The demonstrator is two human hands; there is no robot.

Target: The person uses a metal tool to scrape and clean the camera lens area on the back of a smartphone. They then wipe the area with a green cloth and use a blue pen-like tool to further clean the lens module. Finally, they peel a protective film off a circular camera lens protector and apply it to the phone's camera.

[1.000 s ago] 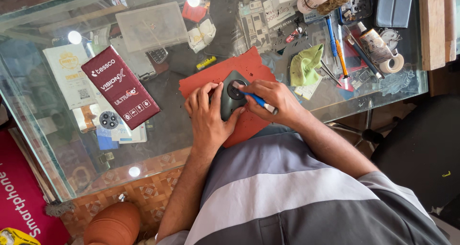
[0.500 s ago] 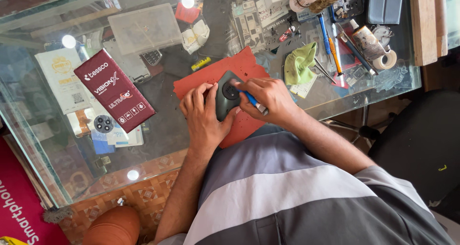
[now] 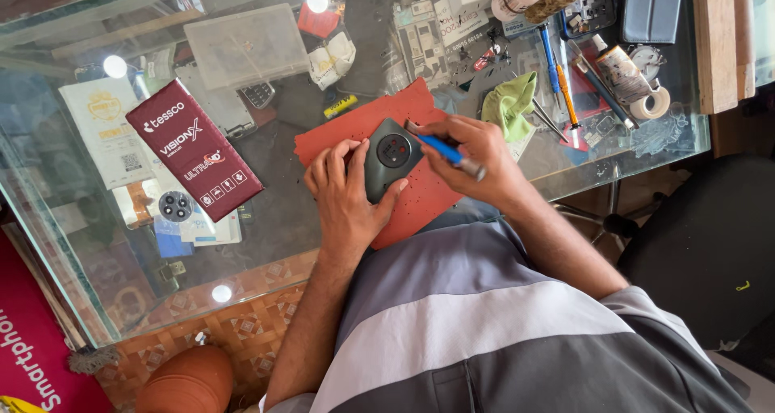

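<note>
Centre frame: left hand (image 3: pixel 349 199) clasps the dark phone (image 3: pixel 389 164) on the red mat (image 3: pixel 420 195) — right hand (image 3: pixel 476 159) pinches a blue-handled screwdriver (image 3: pixel 446 150) over its upper edge.

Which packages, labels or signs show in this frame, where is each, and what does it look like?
Dark red box: flat, rectangular, pale print; on the glass counter, left of the left hand.
White card: yellow emblem, under the glass beside the box.
Clear plastic case: rectangular, at the counter's far side.
Magenta sign: white lettering, bottom left corner.
</note>
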